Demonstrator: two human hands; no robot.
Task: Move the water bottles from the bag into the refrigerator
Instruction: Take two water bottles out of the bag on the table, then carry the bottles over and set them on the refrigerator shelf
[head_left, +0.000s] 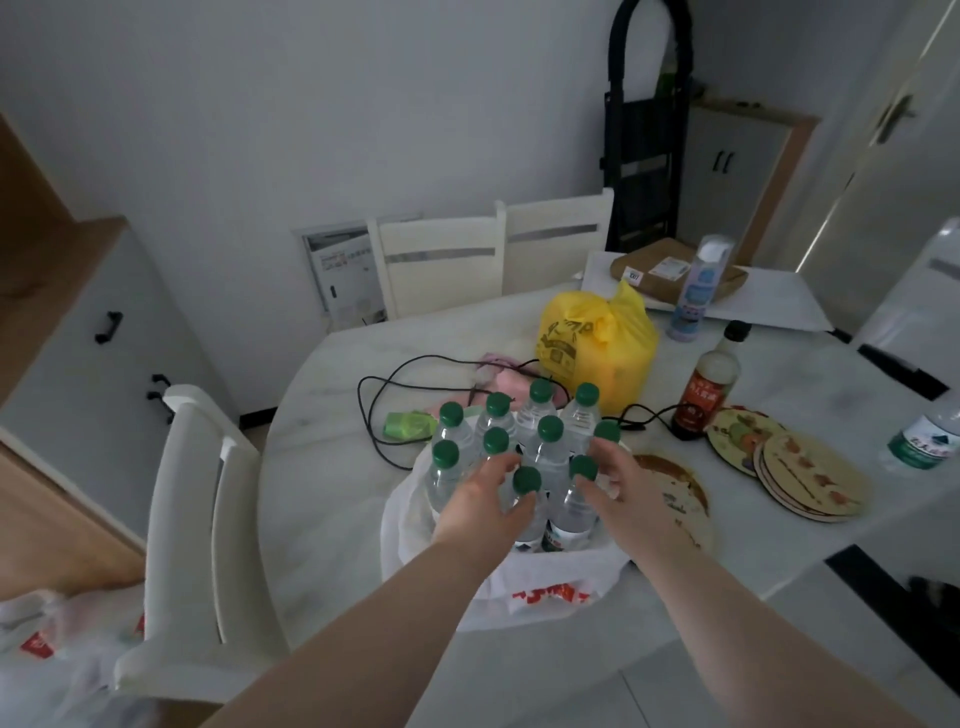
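Several clear water bottles (524, 441) with green caps stand packed together in a white plastic bag (540, 577) on the white table (332, 499). My left hand (483, 506) curls around the neck of the near-left bottle (525, 499), fingers touching it. My right hand (621, 486) reaches beside the near-right bottle (576, 506), fingers spread against its cap and shoulder. No refrigerator is in view.
A yellow bag (597, 345), a dark sauce bottle (709, 384), a black cable (395, 387), round mats (800, 475) and another water bottle (927, 439) share the table. White chairs stand at left (197, 525) and behind (441, 265). A second white bag (47, 639) lies lower left.
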